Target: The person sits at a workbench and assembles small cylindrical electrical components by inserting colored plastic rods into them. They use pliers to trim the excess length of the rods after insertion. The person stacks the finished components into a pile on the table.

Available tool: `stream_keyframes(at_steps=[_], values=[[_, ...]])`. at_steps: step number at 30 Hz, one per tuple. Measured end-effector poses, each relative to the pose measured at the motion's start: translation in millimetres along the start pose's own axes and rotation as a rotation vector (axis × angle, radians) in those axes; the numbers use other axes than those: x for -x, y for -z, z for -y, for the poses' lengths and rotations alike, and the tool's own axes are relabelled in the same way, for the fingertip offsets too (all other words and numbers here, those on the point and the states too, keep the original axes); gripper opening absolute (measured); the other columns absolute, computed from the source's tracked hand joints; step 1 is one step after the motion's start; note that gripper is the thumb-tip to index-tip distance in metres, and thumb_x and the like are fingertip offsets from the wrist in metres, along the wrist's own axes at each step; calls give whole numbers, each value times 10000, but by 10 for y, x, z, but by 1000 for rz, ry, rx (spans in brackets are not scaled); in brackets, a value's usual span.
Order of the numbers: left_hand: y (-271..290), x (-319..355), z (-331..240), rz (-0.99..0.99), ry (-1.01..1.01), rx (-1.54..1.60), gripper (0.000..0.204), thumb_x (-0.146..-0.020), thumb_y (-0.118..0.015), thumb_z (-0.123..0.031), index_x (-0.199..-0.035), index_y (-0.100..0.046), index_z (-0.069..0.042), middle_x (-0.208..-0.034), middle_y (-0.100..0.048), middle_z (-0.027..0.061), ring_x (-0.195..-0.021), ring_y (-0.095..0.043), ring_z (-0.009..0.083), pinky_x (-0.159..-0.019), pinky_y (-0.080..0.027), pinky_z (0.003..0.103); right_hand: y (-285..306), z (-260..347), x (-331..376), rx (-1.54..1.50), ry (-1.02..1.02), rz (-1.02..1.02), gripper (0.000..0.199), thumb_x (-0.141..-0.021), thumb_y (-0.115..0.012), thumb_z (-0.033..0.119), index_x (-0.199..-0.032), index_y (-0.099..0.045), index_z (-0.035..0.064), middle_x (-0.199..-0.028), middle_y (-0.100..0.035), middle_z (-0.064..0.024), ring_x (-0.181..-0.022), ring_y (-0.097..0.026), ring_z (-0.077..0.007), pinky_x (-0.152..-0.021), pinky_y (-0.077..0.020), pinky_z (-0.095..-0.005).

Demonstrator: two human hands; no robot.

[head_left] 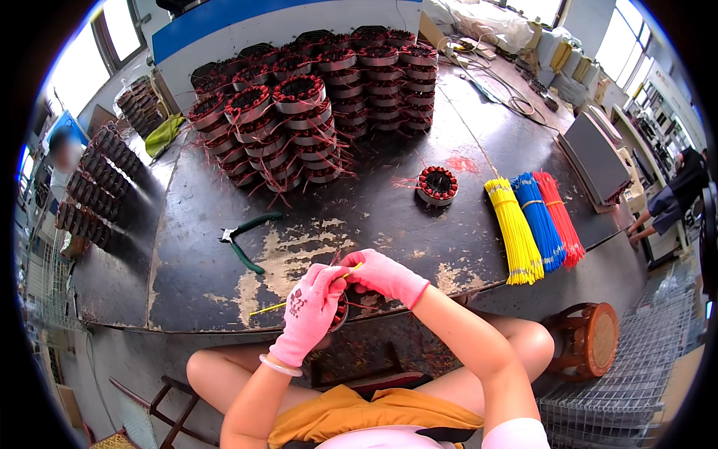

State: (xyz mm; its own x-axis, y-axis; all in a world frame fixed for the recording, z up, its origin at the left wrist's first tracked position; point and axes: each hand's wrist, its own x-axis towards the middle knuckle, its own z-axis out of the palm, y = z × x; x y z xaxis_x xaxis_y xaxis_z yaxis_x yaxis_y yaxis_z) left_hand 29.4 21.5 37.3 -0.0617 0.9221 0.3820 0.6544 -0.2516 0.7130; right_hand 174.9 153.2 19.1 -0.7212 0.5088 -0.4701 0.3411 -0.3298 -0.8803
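At the table's near edge, my left hand (308, 305), in a pink glove, is closed with a thin yellow wire (268, 309) running through its fingers. The wire's long end sticks out to the left. My right hand (385, 278), gloved alike, pinches near the wire's other end, close against the left fingertips. Beneath both hands sits a motor stator (341, 311) with dark red windings, mostly hidden by the gloves. Its thin red leads show between and beside the fingers. Cutting pliers (245, 241) with green handles lie spread apart on the table, beyond my left hand.
Tall stacks of wound stators (299, 112) fill the back of the worn dark table (202, 202). A single stator (437, 185) stands right of centre. Bundles of yellow wires (514, 232), blue wires (540, 222) and red wires (559, 218) lie at right. A wooden stool (591, 340) stands below.
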Motion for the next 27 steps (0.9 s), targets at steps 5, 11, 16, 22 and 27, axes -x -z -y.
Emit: stream_keyframes(at_steps=[5, 11, 16, 22, 27], values=[[8, 25, 7, -8, 24, -77, 273, -929, -598, -9, -1194, -630, -64, -1042, -662, 114, -915, -685, 316, -777, -544, 388, -105, -162, 391, -218, 159, -171, 130, -971, -627, 108, -1026, -695, 12, -866, -711, -41, -712, -644, -102, -633, -513, -260], [26, 15, -12, 54, 54, -80, 260, -914, -602, -8, -1169, -633, -51, -1033, -671, 106, -915, -688, 307, -792, -547, 397, -427, -318, 812, 544, 653, -510, 143, -916, -671, 65, -1054, -708, 74, -954, -700, -101, -830, -708, -286, -713, -556, -358], [89, -26, 42, 149, -50, -103, 189, -913, -626, -71, -1101, -644, -66, -1064, -657, 109, -930, -667, 333, -788, -545, 424, -371, -317, 798, 604, 784, -641, 133, -885, -708, 63, -1013, -711, 99, -912, -676, -85, -805, -686, -280, -709, -546, -359], [136, -40, 16, 193, -111, -140, 165, -896, -633, -75, -1060, -639, -72, -1050, -649, 100, -930, -660, 334, -782, -547, 422, -282, -180, 740, 393, 571, -490, 125, -939, -661, 69, -1061, -679, 50, -908, -703, -98, -740, -672, -200, -687, -536, -327], [115, -12, -91, 187, -27, -165, 124, -909, -645, -97, -1030, -662, -74, -1078, -670, 88, -949, -665, 325, -800, -545, 410, -242, -95, 770, 322, 474, -405, 122, -972, -635, 69, -1067, -689, 13, -855, -716, -26, -676, -628, -72, -640, -520, -246]])
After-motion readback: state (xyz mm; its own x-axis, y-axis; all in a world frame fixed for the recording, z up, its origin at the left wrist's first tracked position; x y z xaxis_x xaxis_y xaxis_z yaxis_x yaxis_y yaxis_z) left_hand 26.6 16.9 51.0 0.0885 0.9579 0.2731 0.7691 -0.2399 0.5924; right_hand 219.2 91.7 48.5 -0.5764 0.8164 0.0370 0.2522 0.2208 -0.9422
